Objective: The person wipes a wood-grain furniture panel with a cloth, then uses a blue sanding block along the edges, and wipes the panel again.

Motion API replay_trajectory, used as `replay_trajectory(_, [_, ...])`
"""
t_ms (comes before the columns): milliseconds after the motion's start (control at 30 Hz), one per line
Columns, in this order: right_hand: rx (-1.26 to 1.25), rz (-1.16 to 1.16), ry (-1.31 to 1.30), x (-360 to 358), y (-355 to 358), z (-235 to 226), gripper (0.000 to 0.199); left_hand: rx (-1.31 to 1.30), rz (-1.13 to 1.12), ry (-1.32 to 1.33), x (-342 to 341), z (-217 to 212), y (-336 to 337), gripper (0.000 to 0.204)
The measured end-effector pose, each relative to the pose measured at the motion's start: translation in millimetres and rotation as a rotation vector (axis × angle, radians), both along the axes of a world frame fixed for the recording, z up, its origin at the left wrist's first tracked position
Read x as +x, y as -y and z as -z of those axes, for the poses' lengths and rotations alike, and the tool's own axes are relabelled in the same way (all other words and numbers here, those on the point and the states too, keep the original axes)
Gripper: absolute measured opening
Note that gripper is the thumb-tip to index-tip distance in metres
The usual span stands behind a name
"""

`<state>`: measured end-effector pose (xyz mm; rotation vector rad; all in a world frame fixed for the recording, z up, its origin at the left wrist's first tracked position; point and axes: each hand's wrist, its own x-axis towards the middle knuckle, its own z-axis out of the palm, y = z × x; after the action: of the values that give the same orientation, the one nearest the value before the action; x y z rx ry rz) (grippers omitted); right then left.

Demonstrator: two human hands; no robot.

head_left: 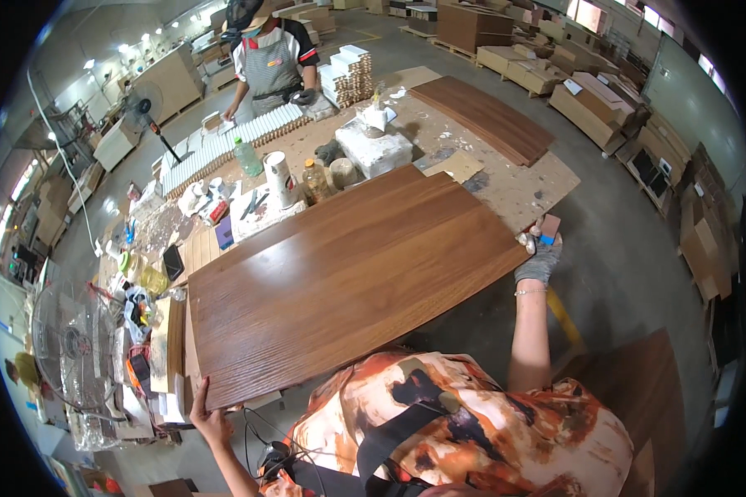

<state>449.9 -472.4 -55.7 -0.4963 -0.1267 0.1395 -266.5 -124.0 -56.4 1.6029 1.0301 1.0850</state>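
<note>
A large brown wood-grain panel [348, 282] lies slanted across the near side of the workbench, its glossy face up. At its near left corner my bare left hand [211, 414] grips the edge, thumb along the side and fingers partly hidden beneath. My right hand [540, 257], in a grey glove with the fingertips bare, is beside the panel's right end. Its fingers are closed around a small brown-and-blue block [549, 230]. Whether the block touches the panel's edge I cannot tell.
Across the bench [547, 186], a person [273, 66] handles a row of white strips [232, 149]. A green bottle [247, 157], a white foam block [375, 147] and a phone [172, 262] are beyond the panel. More brown panels [485, 120] lie far right; a fan [75, 344] stands left.
</note>
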Motion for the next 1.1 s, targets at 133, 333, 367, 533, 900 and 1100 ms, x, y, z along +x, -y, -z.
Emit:
replay_trajectory(133, [-0.212, 0.251, 0.023, -7.0, -5.6, -75.2, 0.058, 0.295, 0.0, -0.139, -9.4, -61.4, -11.2, 0.043])
replay_trajectory(333, [-0.117, 0.105, 0.175, 13.2, -40.8, -208.4, 0.051, 0.472, -0.059, 0.088, 12.7, -163.4, -58.3, 0.034])
replay_trajectory(367, [-0.062, -0.075, 0.213, 24.8, -49.0, -220.2, 0.051, 0.387, -0.088, 0.067, -0.8, -164.6, -79.8, 0.033])
replay_trajectory(533, [0.053, -0.309, 0.246, 117.1, -118.2, -231.7, 0.052, 0.261, -0.119, 0.069, 53.3, -205.5, -141.8, 0.025])
replay_trajectory(900, [-0.232, -0.276, -0.139, 175.2, -202.9, -70.4, 0.039, -0.002, 0.076, 0.012, 83.3, -113.9, -163.8, 0.034])
replay_trajectory(1100, [-0.267, -0.02, -0.079, 82.8, -208.4, -125.2, 0.054, -0.076, -0.077, -0.071, 81.1, -117.0, -143.4, 0.035])
